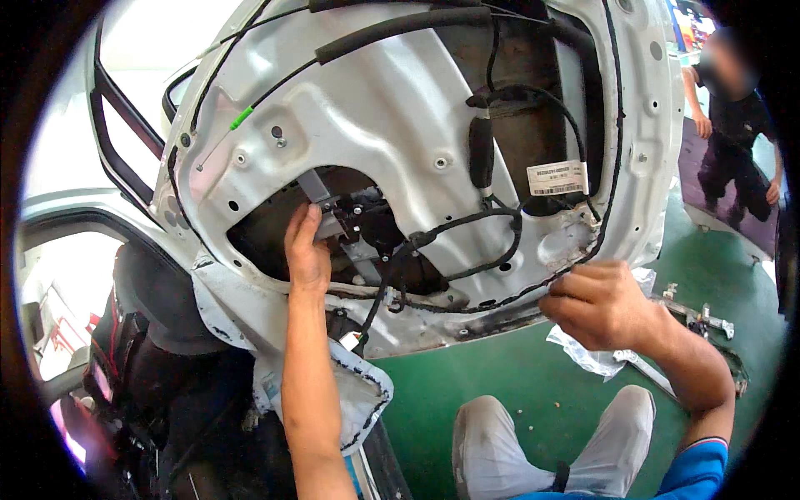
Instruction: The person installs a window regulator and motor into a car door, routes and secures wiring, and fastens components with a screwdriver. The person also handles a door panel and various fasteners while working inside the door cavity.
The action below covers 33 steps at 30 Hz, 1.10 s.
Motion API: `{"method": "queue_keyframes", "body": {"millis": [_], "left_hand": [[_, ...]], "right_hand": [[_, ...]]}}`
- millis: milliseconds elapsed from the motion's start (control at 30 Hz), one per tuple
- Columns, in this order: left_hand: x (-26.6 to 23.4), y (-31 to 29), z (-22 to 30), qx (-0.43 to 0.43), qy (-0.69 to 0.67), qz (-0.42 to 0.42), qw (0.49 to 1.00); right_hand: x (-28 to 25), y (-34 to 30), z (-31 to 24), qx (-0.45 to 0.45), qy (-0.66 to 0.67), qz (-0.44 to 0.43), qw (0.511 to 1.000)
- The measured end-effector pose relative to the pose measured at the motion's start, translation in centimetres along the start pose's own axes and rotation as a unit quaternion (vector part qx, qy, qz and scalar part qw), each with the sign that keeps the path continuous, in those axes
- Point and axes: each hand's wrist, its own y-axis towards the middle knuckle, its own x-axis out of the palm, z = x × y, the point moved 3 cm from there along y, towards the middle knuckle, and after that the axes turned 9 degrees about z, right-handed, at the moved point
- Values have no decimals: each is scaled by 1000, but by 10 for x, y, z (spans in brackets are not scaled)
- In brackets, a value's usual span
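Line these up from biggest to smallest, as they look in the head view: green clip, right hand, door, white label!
1. Door
2. Right hand
3. White label
4. Green clip

the left arm (310, 383) comes up from the lower edge, nearly straight up the view, its forearm bare and its wrist fairly straight. the left hand (307, 254) ends it with fingers raised, held close together, their tips uppermost; how firmly they grip cannot be told. the right arm (696, 358) enters lower right, bent sharply at the elbow, the forearm slanting up and leftward. the right hand (596, 304) hangs well apart from the left, fingers curled inward and leftward. both knees (627, 408) show below, spread apart.
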Motion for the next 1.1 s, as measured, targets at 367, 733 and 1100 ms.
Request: {"method": "queue_keyframes", "body": {"millis": [367, 733, 1100], "left_hand": [[2, -70, 38, 185, 131, 254, 940], [50, -368, -72, -66, 264, 246, 930], [45, -451, -30, -178, 399, 286, 853]], "right_hand": [[35, -120, 2, 126, 161, -114, 972], [198, -350, -18, 293, 186, -511, 787], [355, -471, -136, 349, 149, -500, 778]]}}
